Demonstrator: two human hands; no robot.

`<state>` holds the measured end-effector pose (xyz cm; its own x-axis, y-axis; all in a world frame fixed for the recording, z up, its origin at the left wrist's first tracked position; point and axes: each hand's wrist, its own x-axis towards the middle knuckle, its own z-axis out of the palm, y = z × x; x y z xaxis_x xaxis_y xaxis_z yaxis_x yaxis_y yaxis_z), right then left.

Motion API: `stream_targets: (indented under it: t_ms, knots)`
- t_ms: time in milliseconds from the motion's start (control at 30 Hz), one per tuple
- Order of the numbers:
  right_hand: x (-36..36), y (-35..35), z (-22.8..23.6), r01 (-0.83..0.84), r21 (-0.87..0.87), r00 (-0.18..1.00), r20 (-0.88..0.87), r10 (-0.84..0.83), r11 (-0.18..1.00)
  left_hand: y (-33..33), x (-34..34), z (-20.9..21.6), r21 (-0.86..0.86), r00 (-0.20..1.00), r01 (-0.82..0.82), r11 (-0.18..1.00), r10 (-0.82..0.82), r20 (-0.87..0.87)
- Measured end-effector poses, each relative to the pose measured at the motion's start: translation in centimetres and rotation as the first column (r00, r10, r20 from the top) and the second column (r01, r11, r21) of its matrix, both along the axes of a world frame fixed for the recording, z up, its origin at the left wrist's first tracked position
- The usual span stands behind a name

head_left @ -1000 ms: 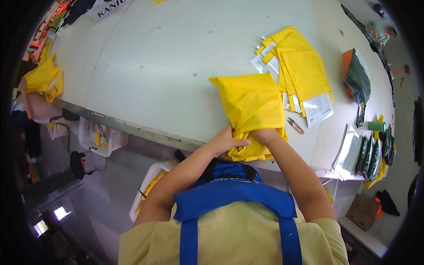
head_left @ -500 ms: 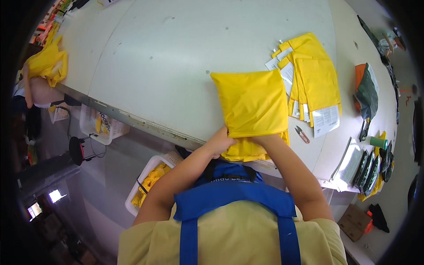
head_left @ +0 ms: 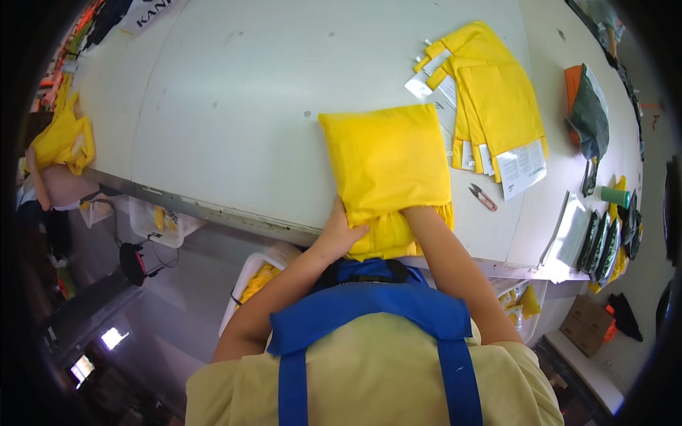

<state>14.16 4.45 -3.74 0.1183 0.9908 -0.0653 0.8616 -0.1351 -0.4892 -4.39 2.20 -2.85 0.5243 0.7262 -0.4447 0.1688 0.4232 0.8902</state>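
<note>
A puffy yellow square cloth pouch (head_left: 387, 156) lies at the table's front edge, its gathered lower part hanging toward me. My left hand (head_left: 342, 233) holds the pouch's lower left side, thumb on the near face and fingers mostly hidden behind the cloth. The fingers of my right hand (head_left: 418, 215) are tucked under the flap at the lower right, so their grip is out of sight. More yellow cloth (head_left: 383, 238) bunches between the two hands, by my blue apron.
Flat yellow pieces (head_left: 497, 106) with white tags and a printed card lie fanned at the right. Near them are small thread snips (head_left: 484, 197). Farther right are a dark green bag (head_left: 591, 128), papers (head_left: 565, 238) and a green roll (head_left: 615, 197). A white basket (head_left: 249, 280) stands below the table.
The thumb of my left hand has come into view, spread against the cloth. The right hand has slipped deeper under the flap. The whole view has shifted slightly.
</note>
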Motion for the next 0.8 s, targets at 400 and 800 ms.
stream_targets:
  t_ms: [400,800]
  knots:
    - [-0.7,-5.2,1.5,0.010,0.055,0.999,0.044,-0.012,0.998,2.1,8.1,4.5,0.846,0.813,0.533,-0.032,-0.257,-0.522]
    - [2.5,-9.4,1.8,0.049,0.099,0.996,0.063,-0.055,0.994,0.3,14.4,6.0,0.813,0.674,0.582,0.027,-0.574,-0.464]
